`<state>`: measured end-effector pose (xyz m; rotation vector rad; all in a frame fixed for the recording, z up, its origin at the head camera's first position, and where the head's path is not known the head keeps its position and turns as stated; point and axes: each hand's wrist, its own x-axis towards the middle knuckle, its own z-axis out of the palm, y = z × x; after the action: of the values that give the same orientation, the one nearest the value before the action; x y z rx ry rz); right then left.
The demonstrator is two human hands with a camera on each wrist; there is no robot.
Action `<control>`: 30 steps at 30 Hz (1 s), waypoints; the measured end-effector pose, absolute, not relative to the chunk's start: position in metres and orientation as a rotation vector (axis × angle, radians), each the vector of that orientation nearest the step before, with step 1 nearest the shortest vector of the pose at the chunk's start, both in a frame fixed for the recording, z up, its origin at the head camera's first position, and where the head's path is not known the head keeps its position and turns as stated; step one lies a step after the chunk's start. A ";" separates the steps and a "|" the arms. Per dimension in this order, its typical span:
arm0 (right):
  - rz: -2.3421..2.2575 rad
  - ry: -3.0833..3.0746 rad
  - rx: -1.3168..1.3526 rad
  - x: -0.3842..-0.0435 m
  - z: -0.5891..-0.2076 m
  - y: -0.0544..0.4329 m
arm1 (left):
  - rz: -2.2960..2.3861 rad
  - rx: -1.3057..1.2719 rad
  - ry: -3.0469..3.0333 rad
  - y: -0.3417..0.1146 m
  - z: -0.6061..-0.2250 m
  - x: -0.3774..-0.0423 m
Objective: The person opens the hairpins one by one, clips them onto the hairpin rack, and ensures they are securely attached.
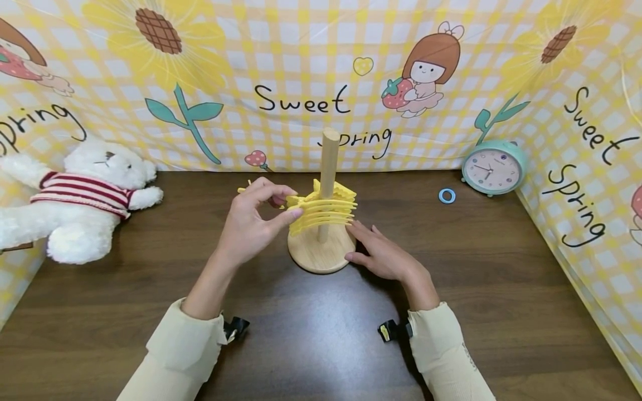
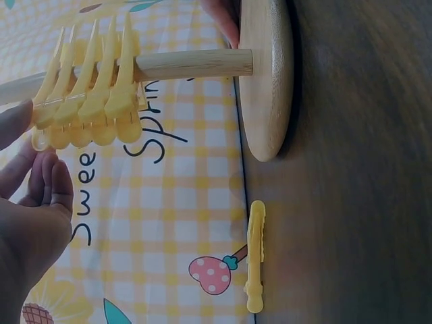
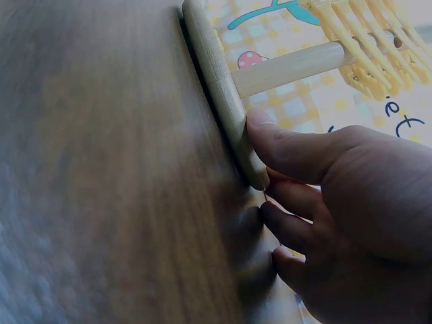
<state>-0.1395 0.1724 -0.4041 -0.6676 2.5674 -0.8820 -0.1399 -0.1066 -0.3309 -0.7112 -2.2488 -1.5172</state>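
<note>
Several yellow hair clips (image 2: 88, 111) are stacked one above another on the upright post (image 1: 328, 161) of a wooden stand (image 1: 321, 256), their prongs on both sides of the post. My left hand (image 1: 251, 223) pinches the tab end of the top clip between thumb and fingers. Low on the right, my right hand (image 1: 388, 253) holds the rim of the stand's round base, its thumb (image 3: 270, 135) on the edge and the other fingers beside it. A loose yellow clip (image 2: 255, 256) lies on the table behind the left hand, mostly hidden in the head view.
A white teddy bear (image 1: 85, 197) in a striped shirt leans at the left. At the back right stand a mint alarm clock (image 1: 492, 167) and, nearby, a small blue ring (image 1: 447, 195). Checked cloth (image 1: 301, 50) walls the brown table (image 1: 501, 312) behind and at both sides.
</note>
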 end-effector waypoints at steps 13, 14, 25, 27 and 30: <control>-0.883 2.565 -0.639 -0.139 -0.404 0.172 | -1.547 -0.690 -2.292 -0.109 -0.331 -0.138; -0.884 2.565 -0.638 -0.139 -0.404 0.172 | -1.551 -0.693 -2.295 -0.110 -0.331 -0.139; -0.887 2.559 -0.642 -0.139 -0.404 0.172 | -1.690 -0.694 -2.230 -0.120 -0.326 -0.143; -0.885 2.561 -0.649 -0.139 -0.404 0.172 | -1.690 -0.668 -2.214 -0.125 -0.325 -0.147; -0.883 2.559 -0.651 -0.139 -0.404 0.172 | -1.713 -0.597 -2.205 -0.133 -0.326 -0.154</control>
<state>-0.1393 0.1723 -0.4044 -0.6506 2.5585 -0.8834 -0.1537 -0.1325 -0.3257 -0.5973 -2.2048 -1.7130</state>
